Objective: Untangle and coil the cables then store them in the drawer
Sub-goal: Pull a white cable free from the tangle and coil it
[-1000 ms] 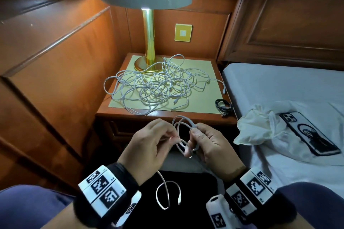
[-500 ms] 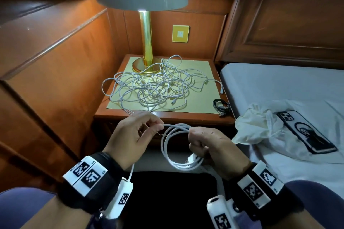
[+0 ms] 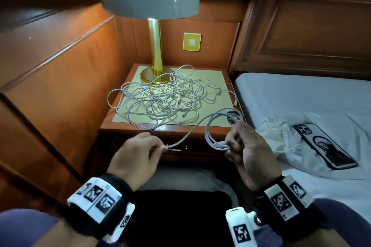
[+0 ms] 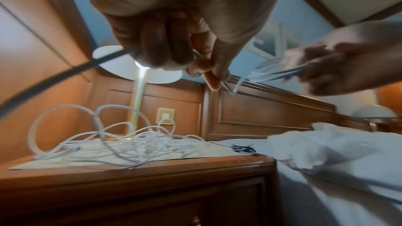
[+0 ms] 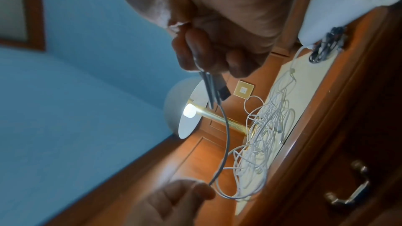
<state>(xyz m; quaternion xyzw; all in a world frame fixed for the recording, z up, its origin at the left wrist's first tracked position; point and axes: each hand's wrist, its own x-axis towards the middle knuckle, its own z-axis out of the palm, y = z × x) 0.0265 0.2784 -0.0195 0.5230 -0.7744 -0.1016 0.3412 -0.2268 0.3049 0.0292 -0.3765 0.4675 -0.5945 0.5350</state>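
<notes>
While right hand [image 3: 249, 146] grips coiled cable [image 3: 215, 132], left hand [image 3: 136, 156] pinches its tail.

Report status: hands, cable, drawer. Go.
Right hand grips coiled white cable; left hand pinches its free end. Tangled pile waits on nightstand. Drawer shut.

Left hand [image 3: 136, 156] low and forward, thumb and forefinger pinched together, other fingers curled; right hand [image 3: 248, 146] raised beside it and well apart, palm turned inward, fingers [image 5: 195, 49] curled tight; both wrists banded with black-and-white marker cuffs.
</notes>
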